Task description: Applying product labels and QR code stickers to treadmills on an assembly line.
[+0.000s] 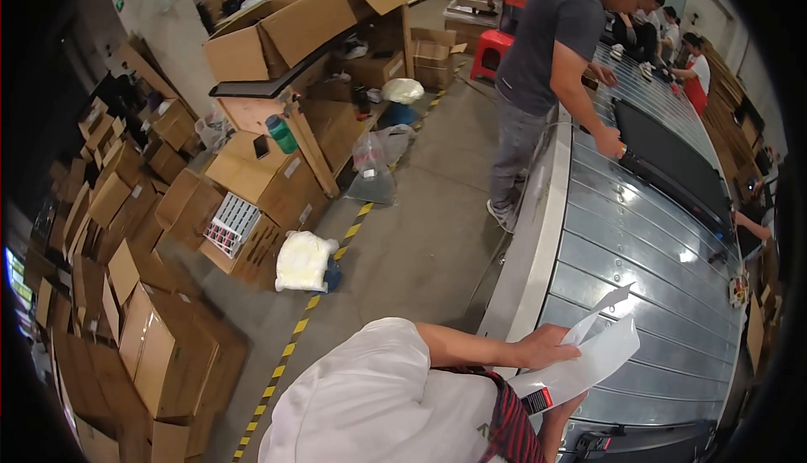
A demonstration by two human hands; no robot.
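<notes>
In front of my chest, over the near end of the slatted metal conveyor (pixel 643 312), I hold a glossy white sheet (pixel 598 360) that is partly folded or curled. My left hand (pixel 548 347) is closed on its upper edge, the thumb on top, where a narrower white strip (pixel 598 312) sticks out. Lower down, my right hand (pixel 565 408) grips the sheet from below; most of its fingers are hidden. A red and black label (pixel 536 401) shows at the sheet's lower corner.
Across the conveyor, a person in grey (pixel 555 51) handles a long black panel (pixel 672 160); another person's hand (pixel 754 226) is at its far end. A dark panel (pixel 639 439) lies close by me. Cardboard boxes (pixel 269 173), padded stools (pixel 304 261) and a red stool (pixel 490 52) stand to the left.
</notes>
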